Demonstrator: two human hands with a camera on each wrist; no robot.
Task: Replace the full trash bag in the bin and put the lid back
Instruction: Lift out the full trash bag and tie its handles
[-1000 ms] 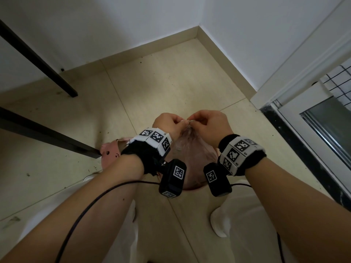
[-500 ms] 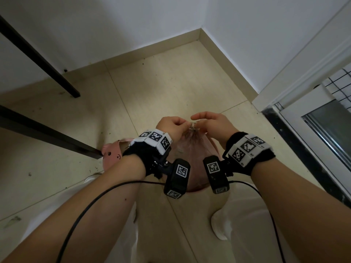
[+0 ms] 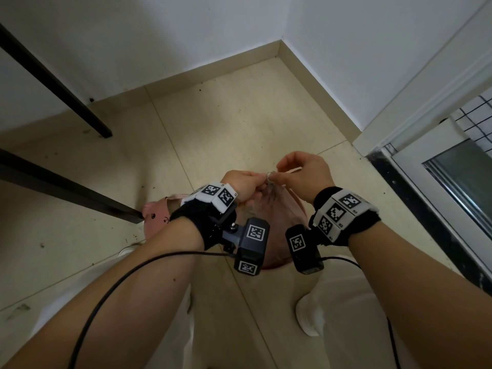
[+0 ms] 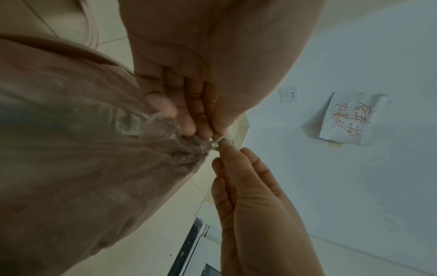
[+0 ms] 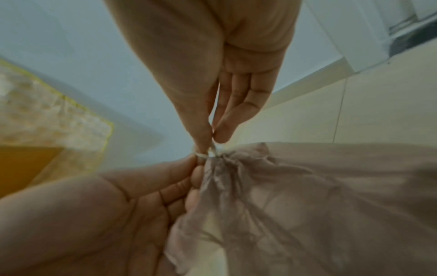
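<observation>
A translucent pinkish trash bag [image 3: 269, 209] stands gathered at its neck inside the pink bin [image 3: 298, 209], between my feet. My left hand [image 3: 262, 180] pinches the bunched neck and a thin whitish drawstring [image 4: 220, 139]. My right hand [image 3: 279, 176] pinches the same string from the other side, its other fingers arched above. In the right wrist view the string loop [image 5: 203, 155] wraps round a fingertip just above the bag [image 5: 307, 186]. A pink lid [image 3: 157, 215] with a small face lies on the floor left of the bin, partly hidden by my left wrist.
Black table legs [image 3: 66, 193] run across the left. The wall corner [image 3: 279, 49] lies ahead and a white sliding door frame [image 3: 426, 187] is on the right. My white shoe [image 3: 306, 318] sits by the bin. A wall socket [image 4: 288, 94] and a taped note [image 4: 350, 119] show.
Both hands stay at the bag's neck. The right hand has risen slightly and arched its fingers, and a small loop of string now shows between the hands.
</observation>
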